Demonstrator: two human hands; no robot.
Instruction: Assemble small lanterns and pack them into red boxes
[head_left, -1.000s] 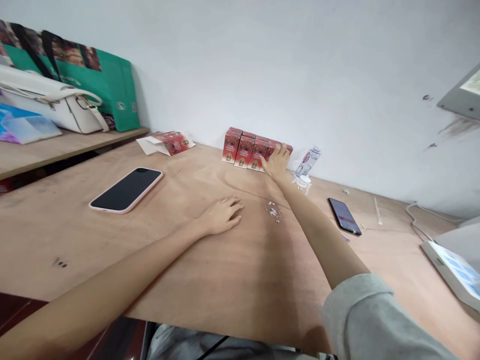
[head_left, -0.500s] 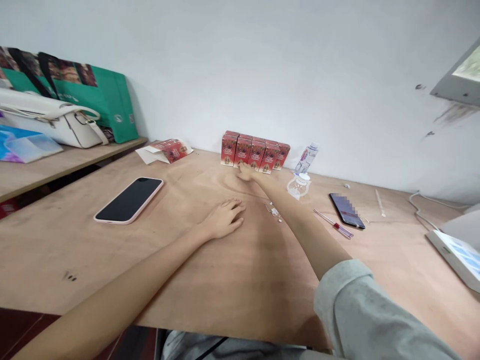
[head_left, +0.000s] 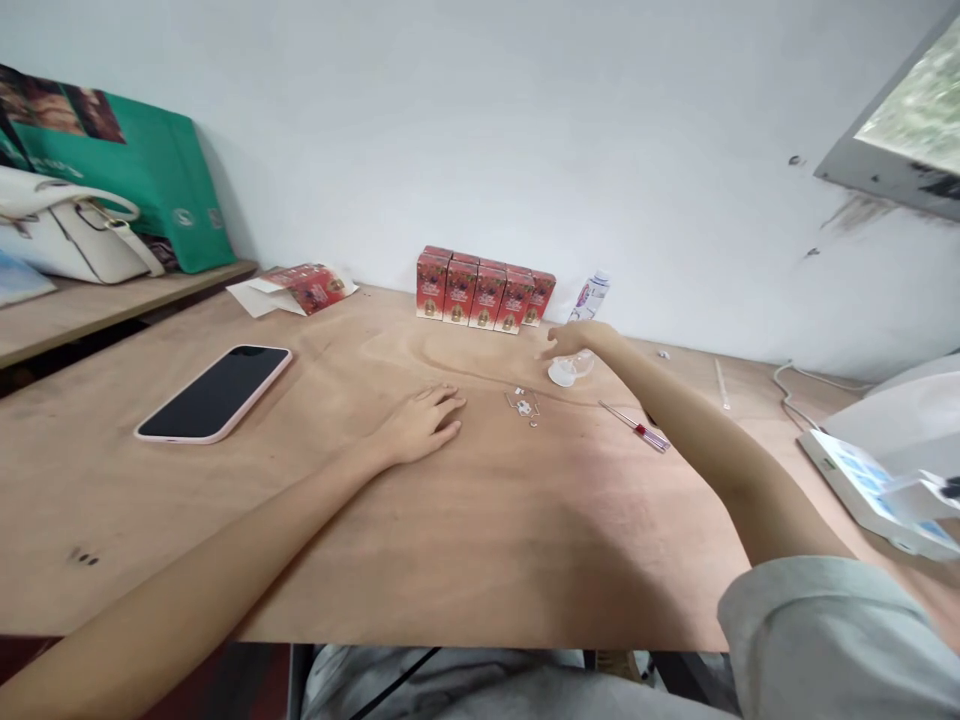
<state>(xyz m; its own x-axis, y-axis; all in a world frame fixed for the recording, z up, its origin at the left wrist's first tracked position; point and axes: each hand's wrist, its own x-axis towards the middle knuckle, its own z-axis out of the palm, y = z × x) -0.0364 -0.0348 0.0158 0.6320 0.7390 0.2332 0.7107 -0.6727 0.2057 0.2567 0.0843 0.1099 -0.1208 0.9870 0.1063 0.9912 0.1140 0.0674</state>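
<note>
My left hand [head_left: 424, 425] lies palm down on the wooden table [head_left: 480, 540], fingers stretched out and nothing in them. Farther back, my right hand [head_left: 581, 340] hovers with its fingers bent to the left, apart from each other. Right below it is a small clear plastic container with a white cap [head_left: 561, 373], tilted with the cap toward the lower left; whether the hand touches it is unclear. Behind the right hand, a clear labelled bottle [head_left: 591, 295] is partly covered. Between the hands lie several tiny white parts [head_left: 523, 407].
Red printed boxes [head_left: 486, 297] stand in rows by the wall. A phone in a pink case [head_left: 217, 393] and a flattened red carton [head_left: 319, 288] lie left; a screwdriver [head_left: 641, 430] and a white power strip [head_left: 870, 480] lie right. A white handbag [head_left: 90, 235] sits on the side table.
My right hand has moved right, from the red boxes to above the plastic container. The container has tipped over toward me. My left hand stays on the table; the view has turned slightly right.
</note>
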